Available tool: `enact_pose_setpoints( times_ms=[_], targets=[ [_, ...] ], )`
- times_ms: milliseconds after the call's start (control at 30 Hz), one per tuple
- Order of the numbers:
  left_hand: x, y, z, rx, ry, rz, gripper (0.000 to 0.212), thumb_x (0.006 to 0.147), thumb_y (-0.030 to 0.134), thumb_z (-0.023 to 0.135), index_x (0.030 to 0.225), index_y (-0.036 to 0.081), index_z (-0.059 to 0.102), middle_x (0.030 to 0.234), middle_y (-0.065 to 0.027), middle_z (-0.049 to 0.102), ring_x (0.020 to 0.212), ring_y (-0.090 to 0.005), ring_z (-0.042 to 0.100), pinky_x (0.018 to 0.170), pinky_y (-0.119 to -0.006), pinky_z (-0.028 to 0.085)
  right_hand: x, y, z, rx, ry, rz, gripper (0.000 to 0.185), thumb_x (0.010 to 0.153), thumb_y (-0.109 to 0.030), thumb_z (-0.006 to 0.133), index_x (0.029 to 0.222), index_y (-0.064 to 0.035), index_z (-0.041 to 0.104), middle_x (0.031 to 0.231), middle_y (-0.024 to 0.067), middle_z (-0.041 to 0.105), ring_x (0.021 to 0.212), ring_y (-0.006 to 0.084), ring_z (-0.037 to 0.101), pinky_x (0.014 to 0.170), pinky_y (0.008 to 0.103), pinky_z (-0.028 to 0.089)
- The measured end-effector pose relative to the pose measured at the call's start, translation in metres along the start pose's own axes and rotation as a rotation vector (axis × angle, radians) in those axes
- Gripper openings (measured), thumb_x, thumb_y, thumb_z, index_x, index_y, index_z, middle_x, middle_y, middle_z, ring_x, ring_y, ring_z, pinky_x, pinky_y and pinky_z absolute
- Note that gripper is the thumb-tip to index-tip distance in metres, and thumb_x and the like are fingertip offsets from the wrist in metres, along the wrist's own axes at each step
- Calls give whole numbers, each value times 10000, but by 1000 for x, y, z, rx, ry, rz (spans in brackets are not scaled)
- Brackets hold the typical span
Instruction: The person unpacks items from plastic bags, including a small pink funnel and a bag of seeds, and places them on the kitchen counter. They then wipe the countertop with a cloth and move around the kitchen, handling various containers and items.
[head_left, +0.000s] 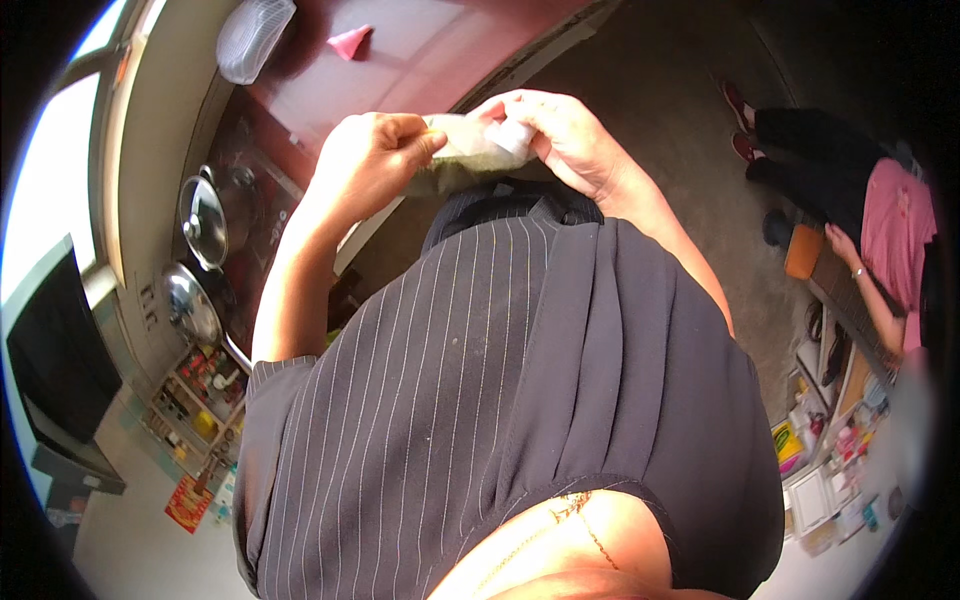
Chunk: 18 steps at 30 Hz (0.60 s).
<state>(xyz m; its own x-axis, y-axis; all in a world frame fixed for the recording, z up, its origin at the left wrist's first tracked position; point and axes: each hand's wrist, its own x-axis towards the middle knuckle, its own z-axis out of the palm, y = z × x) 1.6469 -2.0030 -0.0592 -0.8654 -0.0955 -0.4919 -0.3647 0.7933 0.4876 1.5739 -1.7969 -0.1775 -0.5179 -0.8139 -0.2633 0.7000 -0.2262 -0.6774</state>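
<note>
In front of my chest I hold a translucent plastic bag (463, 150) with both hands. Something green and fine-textured shows along its lower part; what it is I cannot tell. My left hand (371, 156) pinches the bag's left end between thumb and fingers. At the other end, my right hand (577, 139) grips the bag beside a bunched white piece (511, 136), which may be folded plastic or paper. The bag is stretched between the two hands, apart from the counter.
Beyond my left hand is a reddish counter (442, 49) with a pink piece (350, 43) and a clear ribbed plastic container (255, 37). Lidded pots (204, 221) stand at left, above a shelf (191, 405). A person in pink (892, 217) is at right, near cluttered shelving (814, 495).
</note>
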Motion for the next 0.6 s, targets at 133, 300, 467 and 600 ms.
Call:
enact_pose_setpoints(
  times_ms=[133,300,467,600],
  targets=[
    [-12,-42,-20,-25,201,2,277,879,318,638,894,48,699,724,-156,655,693,-318,655,645,-392,491,52,-6,28,-17,-75,12,320,998,-218,517,1120,57,629,1162,147,639,1091,203,591,1007,364,431],
    [-12,-107,-26,71,436,62,238,865,320,659,881,90,719,794,-144,677,724,-321,669,676,-403,527,111,5,54,-193,-141,-30,169,939,-108,605,1076,-11,625,1266,156,591,1174,227,562,1034,375,426],
    [-3,-166,-8,21,500,-12,259,878,293,661,945,48,714,793,-186,679,725,-334,680,675,-394,524,145,32,73,-383,-89,-16,178,918,-75,622,1088,-23,627,1276,140,591,1171,203,561,1018,351,444],
    [2,-198,-7,-90,465,-57,243,871,307,663,964,87,710,853,-152,684,800,-314,670,726,-402,521,161,51,81,-607,47,-13,233,902,-131,667,1113,-40,627,1153,65,635,1070,151,596,952,306,471]
  ],
)
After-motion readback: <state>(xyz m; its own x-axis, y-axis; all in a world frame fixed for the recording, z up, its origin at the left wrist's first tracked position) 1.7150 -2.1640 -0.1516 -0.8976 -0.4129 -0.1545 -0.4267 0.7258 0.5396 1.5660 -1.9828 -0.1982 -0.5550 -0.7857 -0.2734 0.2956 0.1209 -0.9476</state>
